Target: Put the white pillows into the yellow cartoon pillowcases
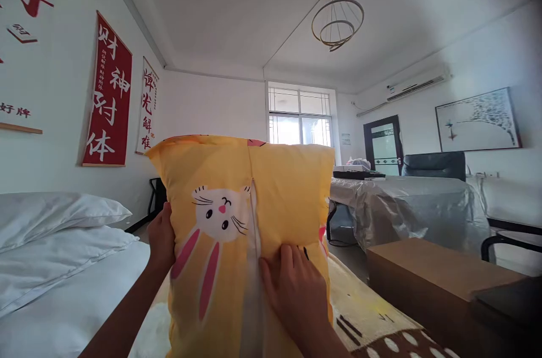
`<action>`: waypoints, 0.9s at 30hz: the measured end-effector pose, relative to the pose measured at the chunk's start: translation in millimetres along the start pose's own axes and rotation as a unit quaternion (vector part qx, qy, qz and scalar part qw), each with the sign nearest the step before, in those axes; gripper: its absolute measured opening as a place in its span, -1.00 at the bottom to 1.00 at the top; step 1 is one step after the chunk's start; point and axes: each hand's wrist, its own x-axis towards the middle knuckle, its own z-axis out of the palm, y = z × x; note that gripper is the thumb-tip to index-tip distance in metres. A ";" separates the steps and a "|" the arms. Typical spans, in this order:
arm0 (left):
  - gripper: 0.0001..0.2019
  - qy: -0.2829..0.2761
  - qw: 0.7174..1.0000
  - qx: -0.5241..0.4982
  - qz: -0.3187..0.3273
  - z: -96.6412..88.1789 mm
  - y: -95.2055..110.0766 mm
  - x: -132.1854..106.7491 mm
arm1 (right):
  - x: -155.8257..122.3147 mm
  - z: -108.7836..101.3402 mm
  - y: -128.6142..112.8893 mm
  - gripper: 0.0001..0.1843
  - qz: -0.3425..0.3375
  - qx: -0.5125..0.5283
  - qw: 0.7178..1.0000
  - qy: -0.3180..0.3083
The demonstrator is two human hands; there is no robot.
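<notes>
A plump pillow in a yellow pillowcase point(292, 194) stands upright in front of me. Its printed white rabbit with pink ears appears upside down. Down the middle of the case runs a slit, with a strip of white point(255, 228) showing inside it. My left hand point(161, 236) grips the pillow's left side, its fingertips hidden behind the edge. On the lower right, my right hand point(294, 284) has its fingers bent and closed on the yellow fabric beside the slit.
White pillows point(63, 239) are stacked at the left. A patterned blanket point(364, 307) lies beneath, to the right. Beyond it are a brown box point(423, 267), a plastic-covered table point(393, 205) and a black chair point(434, 165). A ring lamp point(337, 25) hangs from the ceiling.
</notes>
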 end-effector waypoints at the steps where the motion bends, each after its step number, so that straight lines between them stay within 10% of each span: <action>1: -0.54 0.002 1.000 0.000 -0.004 0.6 0.0 0.1 | -2.1 3.9 -3.9 -0.77 -0.012 0.000 1.000 -0.004; 7: -0.55 0.008 0.999 0.037 0.015 2.5 -3.2 5.5 | -6.8 25.0 2.4 -0.86 -0.028 -0.018 0.999 -0.008; 14: -0.19 -0.221 0.948 0.183 0.139 1.3 -13.8 -17.3 | -10.0 40.2 9.1 -0.82 -0.023 0.156 0.988 -0.001; 21: -0.28 -0.083 0.939 0.287 0.171 26.1 -6.6 -45.7 | -45.2 51.9 -21.6 -0.83 -0.103 0.243 0.964 -0.033; 27: -0.11 -0.066 0.953 0.277 0.101 17.3 -8.9 -29.5 | -6.9 16.2 54.4 -0.87 -0.076 0.405 0.905 -0.108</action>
